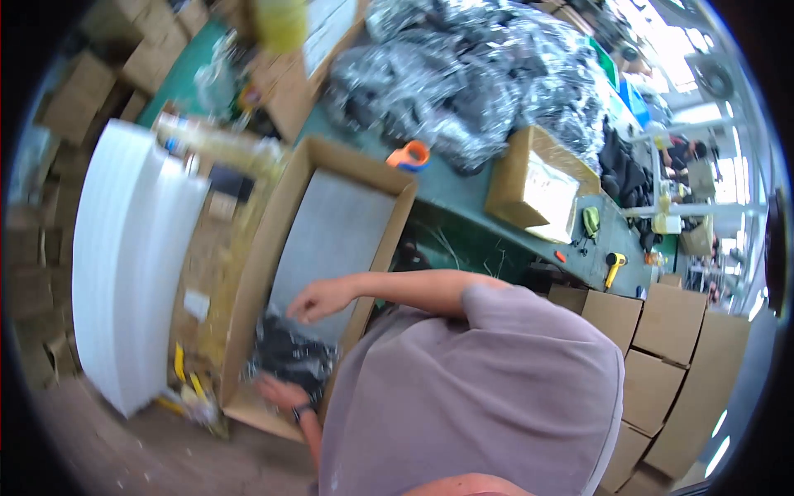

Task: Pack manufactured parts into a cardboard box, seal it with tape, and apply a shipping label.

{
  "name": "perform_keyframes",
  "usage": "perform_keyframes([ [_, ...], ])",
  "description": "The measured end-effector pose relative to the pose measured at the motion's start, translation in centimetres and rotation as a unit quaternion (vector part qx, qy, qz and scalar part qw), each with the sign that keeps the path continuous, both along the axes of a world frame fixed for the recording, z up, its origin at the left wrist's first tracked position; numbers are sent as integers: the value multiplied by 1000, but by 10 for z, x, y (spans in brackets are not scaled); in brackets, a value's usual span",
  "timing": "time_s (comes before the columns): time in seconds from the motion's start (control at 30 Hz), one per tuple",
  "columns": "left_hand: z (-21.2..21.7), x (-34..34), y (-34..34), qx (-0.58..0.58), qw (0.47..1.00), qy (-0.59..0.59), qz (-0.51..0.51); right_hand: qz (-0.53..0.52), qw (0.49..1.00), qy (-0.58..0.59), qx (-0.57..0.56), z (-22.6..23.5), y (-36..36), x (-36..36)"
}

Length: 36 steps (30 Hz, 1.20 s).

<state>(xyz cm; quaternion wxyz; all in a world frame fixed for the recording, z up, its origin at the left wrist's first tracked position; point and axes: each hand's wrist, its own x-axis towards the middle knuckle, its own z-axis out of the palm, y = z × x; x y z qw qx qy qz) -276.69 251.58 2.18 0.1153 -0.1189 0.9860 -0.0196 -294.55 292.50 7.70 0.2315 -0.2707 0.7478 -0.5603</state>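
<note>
A large open cardboard box (248,289) stands on the floor, lined with a pale grey sheet (335,231). Dark items in shiny plastic bags (289,351) lie at its near end. My right hand (318,299) hangs over the box just above those bags, fingers loosely curled and nothing visible in them. My left hand (277,390), with a dark watch on its wrist, rests low on the bags by the box's near wall. It is blurred, so its grip is unclear. My grey shirt hides the space below my arms.
A stack of white foam sheets (124,256) stands left of the box. On the green table (463,198) behind lie a heap of bagged dark items (471,74), an orange tape dispenser (410,155) and a smaller carton (538,182). Stacked cartons (662,347) stand at right.
</note>
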Motion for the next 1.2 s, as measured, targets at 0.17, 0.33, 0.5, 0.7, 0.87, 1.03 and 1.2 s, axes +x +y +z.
perform_keyframes([
  [0.17, 104, -74, 198, 196, 969, 151, 25, -653, 715, 106, 225, 83, 368, -60],
  [0.33, 176, -190, 450, 324, 921, 160, -143, -659, 459, -52, 594, -6, 621, -34],
  [0.5, 201, -245, 664, 559, 799, -54, -214, -596, 657, -123, 446, 7, 680, -38],
  [0.7, 170, -248, 830, 698, 621, -356, 17, -668, 724, -168, -34, 70, 676, 39],
  [0.87, 180, -235, 870, 810, 364, -448, 105, -262, 908, -316, -82, 177, 680, 60],
  [1.03, 166, -194, 773, 802, 479, -259, 245, -236, 940, -243, -40, 149, 728, -54],
  [1.2, 182, -175, 701, 815, 479, -135, 295, -470, 789, 21, 395, 58, 706, -227],
])
